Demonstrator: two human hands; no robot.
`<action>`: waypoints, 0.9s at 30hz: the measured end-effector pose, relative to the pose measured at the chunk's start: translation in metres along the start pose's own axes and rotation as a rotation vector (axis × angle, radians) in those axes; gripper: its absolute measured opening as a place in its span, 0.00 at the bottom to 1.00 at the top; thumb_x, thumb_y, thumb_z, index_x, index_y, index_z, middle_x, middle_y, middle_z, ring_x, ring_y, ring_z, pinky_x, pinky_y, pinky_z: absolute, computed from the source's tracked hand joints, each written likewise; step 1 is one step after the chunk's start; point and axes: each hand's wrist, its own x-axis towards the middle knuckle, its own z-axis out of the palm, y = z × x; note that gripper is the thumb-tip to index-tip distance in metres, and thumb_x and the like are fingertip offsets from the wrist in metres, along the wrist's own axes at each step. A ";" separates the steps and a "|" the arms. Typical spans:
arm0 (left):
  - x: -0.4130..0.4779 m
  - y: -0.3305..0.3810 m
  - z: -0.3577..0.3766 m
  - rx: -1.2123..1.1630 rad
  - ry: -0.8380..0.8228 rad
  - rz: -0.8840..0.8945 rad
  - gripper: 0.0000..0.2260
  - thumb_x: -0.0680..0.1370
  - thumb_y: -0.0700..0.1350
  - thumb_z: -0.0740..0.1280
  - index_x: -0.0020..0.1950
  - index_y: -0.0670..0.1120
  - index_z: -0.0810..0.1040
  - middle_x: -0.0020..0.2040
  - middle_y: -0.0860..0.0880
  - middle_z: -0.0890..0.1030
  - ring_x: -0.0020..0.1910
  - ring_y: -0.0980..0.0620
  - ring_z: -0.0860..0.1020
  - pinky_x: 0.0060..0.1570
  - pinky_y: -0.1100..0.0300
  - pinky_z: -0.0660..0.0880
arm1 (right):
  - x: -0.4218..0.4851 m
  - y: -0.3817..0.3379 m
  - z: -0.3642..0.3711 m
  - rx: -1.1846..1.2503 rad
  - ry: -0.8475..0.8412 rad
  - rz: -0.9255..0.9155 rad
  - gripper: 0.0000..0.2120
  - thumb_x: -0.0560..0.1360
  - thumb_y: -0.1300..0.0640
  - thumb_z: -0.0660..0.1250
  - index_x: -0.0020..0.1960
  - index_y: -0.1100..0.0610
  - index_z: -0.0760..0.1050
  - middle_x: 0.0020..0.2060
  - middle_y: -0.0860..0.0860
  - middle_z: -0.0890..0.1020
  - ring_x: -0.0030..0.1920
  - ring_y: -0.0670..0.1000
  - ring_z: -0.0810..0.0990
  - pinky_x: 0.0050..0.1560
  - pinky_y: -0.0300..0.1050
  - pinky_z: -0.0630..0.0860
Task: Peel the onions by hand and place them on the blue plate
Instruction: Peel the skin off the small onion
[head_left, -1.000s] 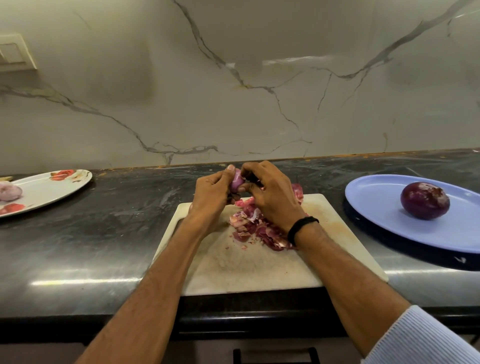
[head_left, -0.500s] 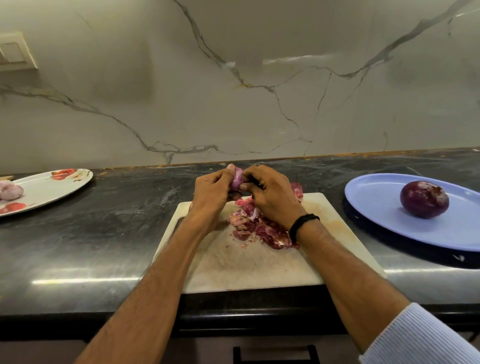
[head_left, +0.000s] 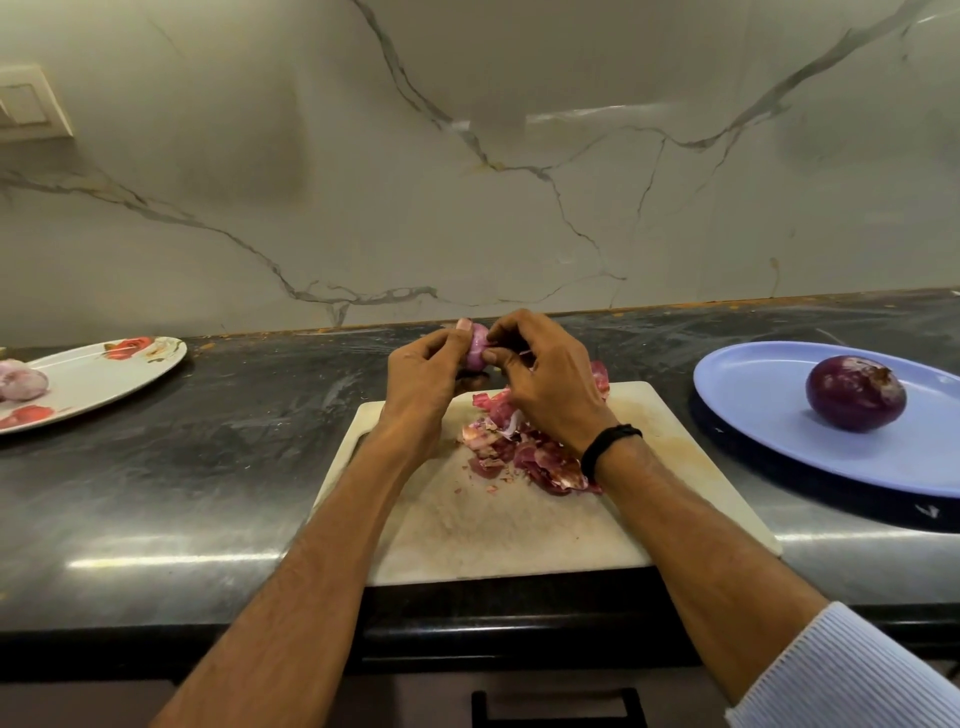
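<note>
Head view: the small pale-pink onion (head_left: 475, 349) is held up over the twelve o'clock edge of the white rectangular cutting board (head_left: 519, 530), probably so that scraps fall onto the heap of reddish papery skins (head_left: 524, 447) below. The left hand (head_left: 421, 374) has its grip curled round the onion, thumb on top, to steady it. The right hand (head_left: 545, 384) has its grip pinched on the skin at the onion's three o'clock side. The onion looks glossy and mostly bare. At three o'clock on the dark stone bench (head_left: 208, 467), the oval blue plastic plate (head_left: 779, 431) carries one dark purple onion (head_left: 856, 393).
</note>
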 end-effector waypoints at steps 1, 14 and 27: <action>-0.001 0.000 0.000 0.006 -0.009 0.009 0.11 0.81 0.48 0.68 0.55 0.41 0.85 0.46 0.42 0.86 0.43 0.48 0.84 0.43 0.58 0.80 | 0.000 0.001 0.000 0.002 0.000 0.007 0.03 0.77 0.63 0.69 0.50 0.60 0.76 0.44 0.52 0.80 0.44 0.48 0.77 0.46 0.34 0.76; -0.007 0.007 0.002 -0.018 -0.094 -0.025 0.07 0.82 0.38 0.66 0.54 0.44 0.83 0.48 0.44 0.87 0.45 0.48 0.85 0.41 0.61 0.80 | -0.001 0.004 -0.005 -0.069 -0.045 0.129 0.06 0.75 0.70 0.61 0.43 0.62 0.73 0.39 0.54 0.77 0.39 0.53 0.74 0.40 0.47 0.74; -0.009 0.015 0.006 -0.292 -0.012 -0.203 0.13 0.86 0.43 0.57 0.55 0.39 0.80 0.46 0.42 0.81 0.40 0.50 0.76 0.42 0.58 0.76 | 0.000 0.005 -0.006 0.012 0.041 0.186 0.12 0.77 0.69 0.62 0.54 0.55 0.74 0.40 0.51 0.81 0.40 0.45 0.81 0.39 0.32 0.77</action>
